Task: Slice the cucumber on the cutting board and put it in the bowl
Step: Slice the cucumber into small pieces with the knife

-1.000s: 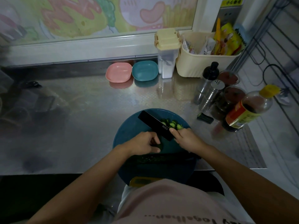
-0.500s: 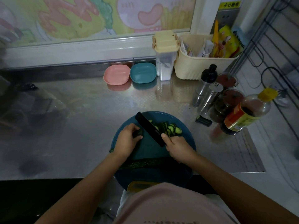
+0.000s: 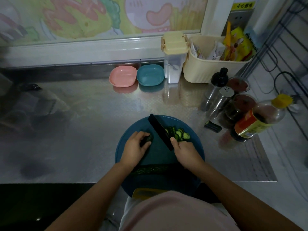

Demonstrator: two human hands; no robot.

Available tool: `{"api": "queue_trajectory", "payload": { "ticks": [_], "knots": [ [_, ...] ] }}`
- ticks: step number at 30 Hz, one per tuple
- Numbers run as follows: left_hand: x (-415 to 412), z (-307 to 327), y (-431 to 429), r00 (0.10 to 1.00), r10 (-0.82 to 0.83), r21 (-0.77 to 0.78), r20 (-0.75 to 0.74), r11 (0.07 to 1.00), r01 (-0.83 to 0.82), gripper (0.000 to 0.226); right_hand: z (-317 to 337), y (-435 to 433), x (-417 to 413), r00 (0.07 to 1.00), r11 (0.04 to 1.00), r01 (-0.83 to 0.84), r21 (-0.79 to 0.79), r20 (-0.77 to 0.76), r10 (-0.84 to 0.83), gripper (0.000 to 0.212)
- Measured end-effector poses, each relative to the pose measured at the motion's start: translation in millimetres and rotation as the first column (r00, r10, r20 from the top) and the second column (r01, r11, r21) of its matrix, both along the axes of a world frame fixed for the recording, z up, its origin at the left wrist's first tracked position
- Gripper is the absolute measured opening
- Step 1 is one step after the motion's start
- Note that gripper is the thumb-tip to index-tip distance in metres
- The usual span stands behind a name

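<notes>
The left hand (image 3: 135, 147) curls round the short cucumber stub (image 3: 147, 139) at ten o'clock on the cutting board (image 3: 157, 155), the right hand (image 3: 185, 150) grips the knife (image 3: 160, 130) beside the slices (image 3: 180, 133) at one o'clock — so small a stub could roll, bringing fingertips under the blade.

Yellow sign (image 3: 243, 5) top rt: "小心", rest blurred. Bottle label (image 3: 248, 124) illegible.

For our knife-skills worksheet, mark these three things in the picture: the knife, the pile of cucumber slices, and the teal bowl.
knife (image 3: 159, 130): head view, middle of the black blade.
cucumber slices (image 3: 180, 135): head view, centre of the pile right of the blade.
teal bowl (image 3: 150, 74): head view, bare inside.
</notes>
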State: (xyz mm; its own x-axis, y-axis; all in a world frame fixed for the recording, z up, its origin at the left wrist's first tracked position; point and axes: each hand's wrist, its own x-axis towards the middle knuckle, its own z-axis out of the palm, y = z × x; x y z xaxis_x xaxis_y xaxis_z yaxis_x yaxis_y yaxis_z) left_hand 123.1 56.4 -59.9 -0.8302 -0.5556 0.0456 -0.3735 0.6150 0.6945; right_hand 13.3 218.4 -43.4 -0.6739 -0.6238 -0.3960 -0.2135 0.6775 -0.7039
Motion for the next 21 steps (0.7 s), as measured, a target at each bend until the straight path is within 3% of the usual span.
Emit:
{"api": "queue_trajectory", "payload": {
  "ticks": [10, 21],
  "knots": [
    [4, -6, -4, 0.993, -0.111, -0.124, -0.038, 0.987, 0.106, 0.021, 8, -11, 9, 0.985, 0.992, -0.124, 0.016, -0.119, 0.125, 0.061],
    [2, -10, -7, 0.995, -0.096, -0.101, -0.038, 0.991, 0.092, 0.017, 12, -11, 11, 0.985, 0.992, -0.126, 0.001, -0.122, 0.126, 0.060]
  ]
}}
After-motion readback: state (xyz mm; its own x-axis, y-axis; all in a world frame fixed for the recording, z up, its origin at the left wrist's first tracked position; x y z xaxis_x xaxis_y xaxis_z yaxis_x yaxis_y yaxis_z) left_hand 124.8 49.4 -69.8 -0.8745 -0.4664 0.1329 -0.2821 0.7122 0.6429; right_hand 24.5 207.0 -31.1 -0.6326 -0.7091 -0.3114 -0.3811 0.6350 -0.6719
